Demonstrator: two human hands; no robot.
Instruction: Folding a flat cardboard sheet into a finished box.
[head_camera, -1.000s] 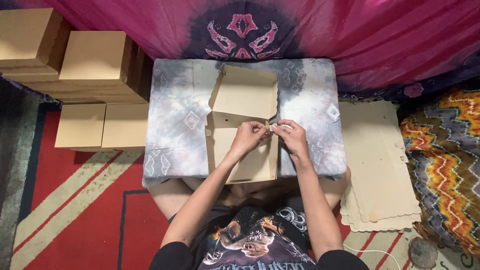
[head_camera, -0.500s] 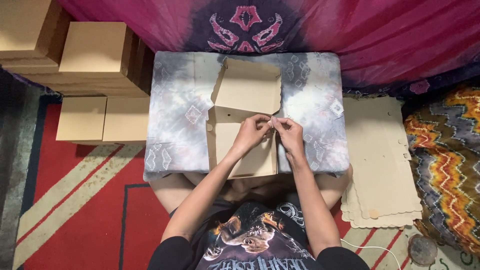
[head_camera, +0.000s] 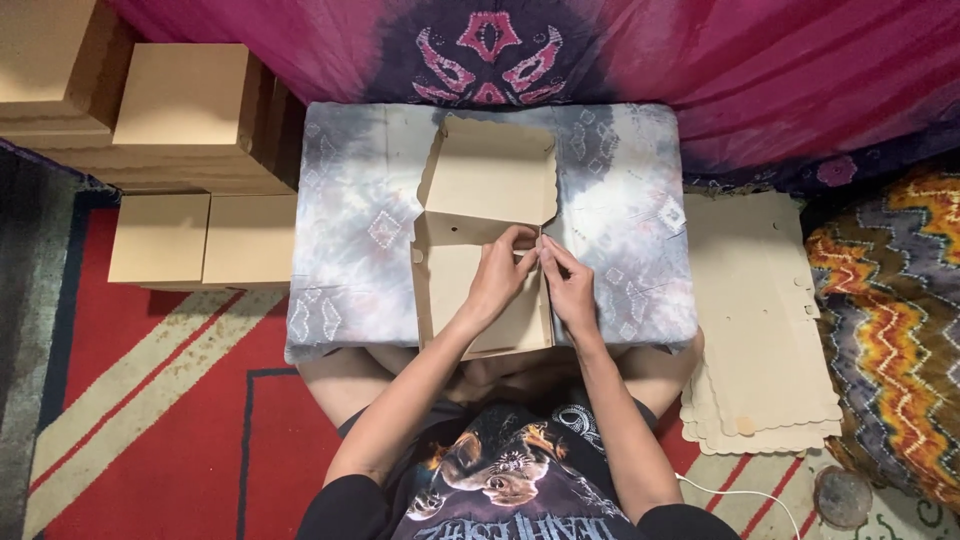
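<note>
Cardboard box blank (head_camera: 487, 215) on cloth-covered table (head_camera: 340, 230): both hands, left hand (head_camera: 497, 277) and right hand (head_camera: 567, 283), pinching its right flap, now nearer together than 1 second ago.

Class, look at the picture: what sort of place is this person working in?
Probably a home floor workspace: a low cloth-covered table, a red patterned rug, and finished cardboard boxes stacked beside it.

Black graphic tee, short sleeves.
</note>
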